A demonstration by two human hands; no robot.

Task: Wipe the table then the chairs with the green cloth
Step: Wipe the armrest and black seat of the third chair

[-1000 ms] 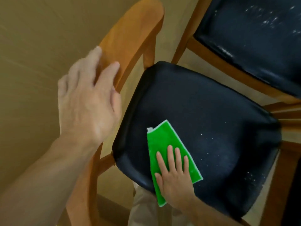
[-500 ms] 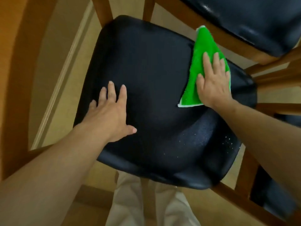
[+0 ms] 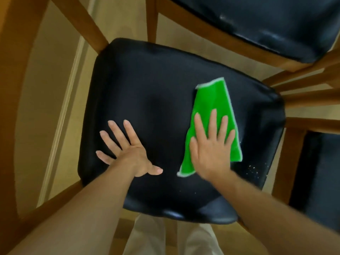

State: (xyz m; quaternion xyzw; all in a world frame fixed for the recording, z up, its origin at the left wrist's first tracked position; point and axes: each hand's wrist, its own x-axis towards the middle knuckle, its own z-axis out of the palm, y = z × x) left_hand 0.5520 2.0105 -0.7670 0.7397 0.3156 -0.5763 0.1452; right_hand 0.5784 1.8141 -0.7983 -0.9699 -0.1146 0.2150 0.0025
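Head view only. Green cloth (image 3: 214,116) flat on black chair seat (image 3: 156,92), right half, nearer the right edge than the left. Long axis near-to-far, tilted slightly; far end splayed toward the seat's far-right corner, near end tapering to a point by the wrist. Right hand (image 3: 211,144) on top of cloth's near half, fingers straight and spread, pressing, not gripping. Left hand (image 3: 127,150) palm-down on bare seat, left half, fingers splayed, holding nothing, well apart from cloth. White specks (image 3: 254,169) at near-right corner, just right of the right hand and beyond cloth's edge; probably next target, short sweep toward near-right. Unclear: cloth portion under palm hidden; cloth edge motion-blurred; speck extent hard to judge. Second chair (image 3: 257,24) cut off at top. Table not in view.
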